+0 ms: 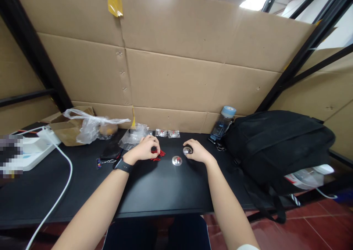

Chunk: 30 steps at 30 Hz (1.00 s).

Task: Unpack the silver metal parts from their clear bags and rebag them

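My left hand [146, 148] is closed over a small tangle of red cord [157, 159], thumb and fingertips at its edge. My right hand [198, 151] has its thumb and fingers round the rim of a small shiny metal disc with a domed middle, like a finger cymbal [187, 150]. A second such disc [177, 161], with a spot of red at its centre, lies flat on the black table [165, 195] between the two hands.
Behind the hands lie small clear packets [173, 134] and a crumpled plastic bag [132, 136]. A black backpack [275, 147] and blue-capped bottle [220, 123] stand right. At left are a black pouch [110, 147], tied bag [93, 127], power strip [41, 150] and white cable [70, 165].
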### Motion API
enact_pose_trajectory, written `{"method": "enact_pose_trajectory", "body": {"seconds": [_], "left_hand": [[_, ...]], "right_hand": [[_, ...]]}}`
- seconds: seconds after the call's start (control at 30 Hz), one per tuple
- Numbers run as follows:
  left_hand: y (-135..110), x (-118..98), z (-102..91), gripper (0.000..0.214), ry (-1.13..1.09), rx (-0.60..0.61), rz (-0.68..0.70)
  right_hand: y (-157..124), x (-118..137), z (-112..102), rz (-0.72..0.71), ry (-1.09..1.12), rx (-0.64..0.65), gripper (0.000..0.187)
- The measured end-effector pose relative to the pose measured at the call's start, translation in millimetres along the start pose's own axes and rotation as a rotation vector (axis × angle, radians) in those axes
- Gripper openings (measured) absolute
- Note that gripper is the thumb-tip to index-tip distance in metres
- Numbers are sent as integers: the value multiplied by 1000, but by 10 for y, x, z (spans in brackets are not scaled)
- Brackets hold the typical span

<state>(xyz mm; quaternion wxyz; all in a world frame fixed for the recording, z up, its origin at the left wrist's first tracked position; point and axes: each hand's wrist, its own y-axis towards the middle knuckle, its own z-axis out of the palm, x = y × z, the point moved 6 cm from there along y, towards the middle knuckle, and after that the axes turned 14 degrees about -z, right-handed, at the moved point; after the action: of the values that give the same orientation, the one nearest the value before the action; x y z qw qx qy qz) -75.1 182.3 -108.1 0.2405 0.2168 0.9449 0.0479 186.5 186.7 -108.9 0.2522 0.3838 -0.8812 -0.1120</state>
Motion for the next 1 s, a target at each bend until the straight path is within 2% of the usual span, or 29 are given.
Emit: {"method": "enact_pose_trajectory", "body": {"seconds": [0.03, 0.17, 0.33, 0.57, 0.67, 0.8, 1.0], "left_hand": [[-11, 12, -14, 4, 7, 15, 11], [-22, 1, 14, 16, 65, 3, 30], [-35, -210, 127, 8, 193, 20, 76], [-106, -385, 121, 13, 184, 37, 102], [-86, -391, 100, 10, 96, 3, 106], [-22, -359, 35, 12, -36, -121, 25], [-19, -393, -86, 11, -208, -297, -58]], "right_hand": [[-15, -42, 7, 16, -9, 9, 47], [-43, -127, 53, 54, 24, 30, 39], [-47, -139, 75, 71, 64, 24, 33], [-38, -108, 47, 70, 24, 47, 29], [-5, -29, -51, 24, 12, -42, 28], [56, 87, -142, -1, 92, -225, 26], [187, 337, 5, -27, 453, -454, 29]]}}
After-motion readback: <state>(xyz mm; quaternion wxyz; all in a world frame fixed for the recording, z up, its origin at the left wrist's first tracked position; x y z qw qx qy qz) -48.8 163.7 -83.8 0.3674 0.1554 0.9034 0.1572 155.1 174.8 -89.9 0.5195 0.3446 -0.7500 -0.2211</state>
